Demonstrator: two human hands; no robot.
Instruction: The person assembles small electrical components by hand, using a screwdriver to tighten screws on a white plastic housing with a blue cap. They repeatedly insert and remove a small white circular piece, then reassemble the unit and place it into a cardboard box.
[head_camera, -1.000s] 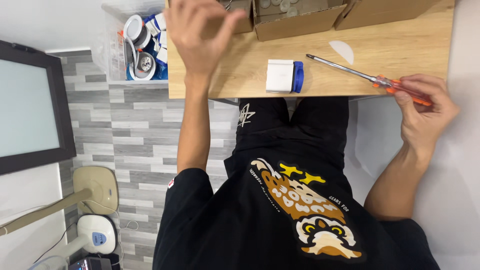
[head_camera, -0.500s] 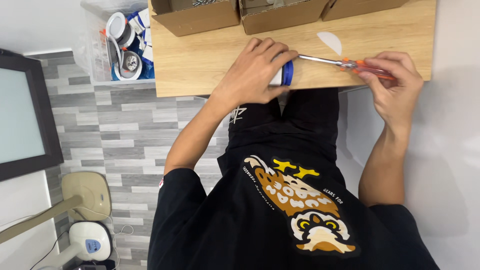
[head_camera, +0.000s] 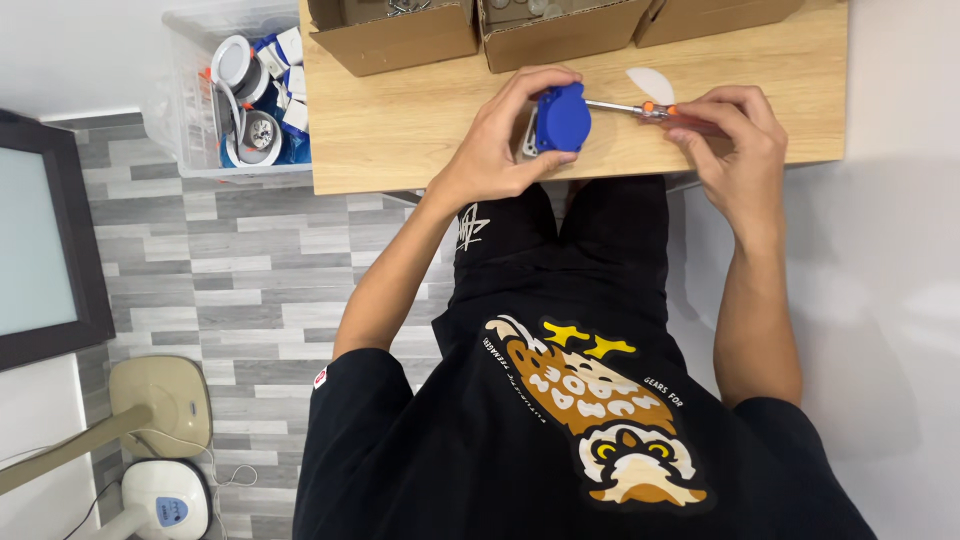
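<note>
Seemingly light and rigid, blue plastic part (head_camera: 562, 117) being pinched edgewise by left hand (head_camera: 500, 140); at 3 o'clock, right hand (head_camera: 735, 130) fingers gripping screwdriver (head_camera: 640, 108).

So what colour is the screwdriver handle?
Orange and red on the screwdriver handle, mostly covered by the right hand; head view.
</note>
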